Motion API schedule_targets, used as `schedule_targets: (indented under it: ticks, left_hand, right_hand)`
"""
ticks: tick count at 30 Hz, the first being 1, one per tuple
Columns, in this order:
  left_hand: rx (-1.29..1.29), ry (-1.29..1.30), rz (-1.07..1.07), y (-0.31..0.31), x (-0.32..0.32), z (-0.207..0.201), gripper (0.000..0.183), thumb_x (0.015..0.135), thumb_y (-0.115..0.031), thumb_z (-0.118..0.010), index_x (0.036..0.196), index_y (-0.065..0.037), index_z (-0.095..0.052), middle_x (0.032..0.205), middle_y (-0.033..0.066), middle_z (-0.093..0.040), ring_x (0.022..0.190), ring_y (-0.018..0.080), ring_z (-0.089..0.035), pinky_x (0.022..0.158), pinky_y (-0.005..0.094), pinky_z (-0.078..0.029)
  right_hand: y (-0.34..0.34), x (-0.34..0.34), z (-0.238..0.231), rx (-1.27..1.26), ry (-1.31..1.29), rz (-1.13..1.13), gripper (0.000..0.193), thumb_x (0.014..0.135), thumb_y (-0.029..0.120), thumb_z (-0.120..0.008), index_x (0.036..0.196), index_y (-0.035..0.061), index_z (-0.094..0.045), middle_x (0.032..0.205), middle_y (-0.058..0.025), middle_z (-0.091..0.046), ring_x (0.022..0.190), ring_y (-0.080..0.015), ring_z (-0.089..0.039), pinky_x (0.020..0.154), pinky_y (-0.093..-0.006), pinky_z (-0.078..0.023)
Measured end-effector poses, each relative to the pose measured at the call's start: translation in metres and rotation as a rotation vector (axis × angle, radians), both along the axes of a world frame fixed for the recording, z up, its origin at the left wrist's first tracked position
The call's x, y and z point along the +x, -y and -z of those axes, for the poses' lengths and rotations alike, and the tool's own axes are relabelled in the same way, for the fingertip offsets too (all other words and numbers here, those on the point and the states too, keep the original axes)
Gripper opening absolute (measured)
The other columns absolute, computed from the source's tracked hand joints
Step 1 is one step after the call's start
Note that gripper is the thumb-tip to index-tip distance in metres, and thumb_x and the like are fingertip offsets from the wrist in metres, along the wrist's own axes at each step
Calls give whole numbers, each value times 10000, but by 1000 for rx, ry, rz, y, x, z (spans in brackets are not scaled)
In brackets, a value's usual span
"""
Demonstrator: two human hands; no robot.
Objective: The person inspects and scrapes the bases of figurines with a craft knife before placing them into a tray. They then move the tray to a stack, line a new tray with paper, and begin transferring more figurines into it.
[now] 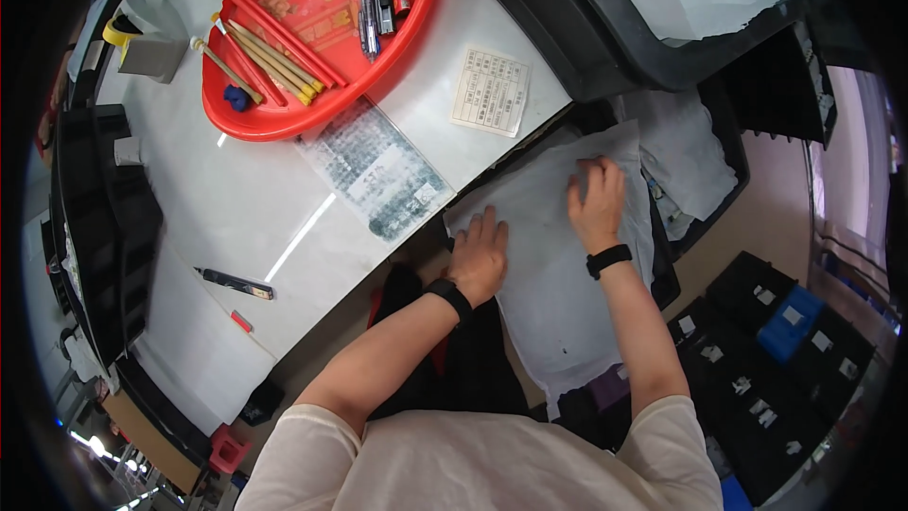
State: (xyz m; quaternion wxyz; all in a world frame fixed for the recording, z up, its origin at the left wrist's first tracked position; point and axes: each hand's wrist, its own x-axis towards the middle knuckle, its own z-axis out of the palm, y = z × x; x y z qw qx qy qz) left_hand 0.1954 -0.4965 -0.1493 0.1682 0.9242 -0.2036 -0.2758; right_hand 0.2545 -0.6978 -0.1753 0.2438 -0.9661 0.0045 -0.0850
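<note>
A large white sheet (553, 293), thin and wrinkled, lies to the right of the table over what looks like a black crate. It covers whatever is under it. My left hand (480, 257) rests on the sheet's left part, fingers spread and pointing away from me. Farther right, my right hand (601, 203) touches the sheet near its far right corner. Its fingers are bent, with a gap between thumb and forefinger, and nothing shows in them. A black band is on each wrist.
On the white table (227, 199) stand a red oval tray (322, 28) with brushes and pens, a printed slip (492, 90), a patterned sheet (383, 175) and a black pen-like tool (236, 282). Black bins (605, 28) rise at the far right. More dark boxes (776, 360) stand lower right.
</note>
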Motion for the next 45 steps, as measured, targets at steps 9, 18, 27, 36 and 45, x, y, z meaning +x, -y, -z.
schedule_targets:
  ticks: [9, 18, 27, 36, 45]
  left_hand:
    - [244, -223, 62, 31, -23, 7, 694, 684, -355, -618, 1266, -74, -366, 1374, 233, -138, 1256, 448, -112, 940, 613, -178]
    - [408, -85, -91, 35, 6, 39, 555, 720, -209, -579, 1225, -70, -396, 1297, 191, -302, 1169, 318, -321, 830, 468, -369]
    - [356, -211, -35, 64, 58, 40, 484, 745, -95, -515, 1212, -40, -402, 1215, 155, -377, 1052, 303, -459, 826, 421, -429]
    - [174, -144, 150, 67, 83, 81, 718, 738, 65, -414, 1354, -218, -178, 1419, 140, -58, 992, 330, -541, 835, 357, -461]
    - [400, 27, 306, 67, 76, 83, 789, 728, 51, -445, 1376, -198, -70, 1414, 177, 36, 855, 282, -605, 730, 307, -505]
  right_hand:
    - [-10, 9, 33, -355, -297, -141, 767, 592, 337, -734, 1265, 228, -382, 1341, -149, -217, 1177, -320, -257, 925, -499, -200]
    - [-3, 21, 37, -344, -515, -164, 871, 527, 367, -765, 1286, 270, -347, 1360, -142, -192, 1198, -338, -247, 916, -511, -240]
    - [11, 9, 46, -124, -160, -183, 557, 660, 168, -678, 1177, 173, -473, 1207, -146, -412, 1091, -329, -388, 867, -424, -340]
    - [-13, -66, 61, 233, -253, -12, 209, 640, 37, -656, 838, 59, -593, 784, -91, -542, 779, -283, -530, 674, -364, -447]
    - [0, -91, 66, 356, -218, 276, 86, 769, 80, -559, 764, 45, -481, 802, -107, -499, 684, -312, -521, 576, -391, -431]
